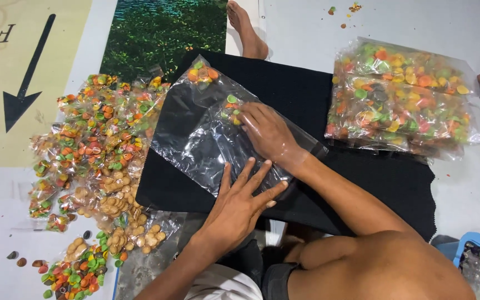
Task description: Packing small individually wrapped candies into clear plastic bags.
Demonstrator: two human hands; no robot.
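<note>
Your right hand (268,133) is inside the clear bag (206,139), fingers flat and spread over a few sweets (232,108), gripping nothing. Your left hand (240,205) lies open, fingers pressing the bag's near edge onto the black cloth (362,183). Small packets (90,139) are piled left of your fingers, filled bags (401,100) to the right
</note>
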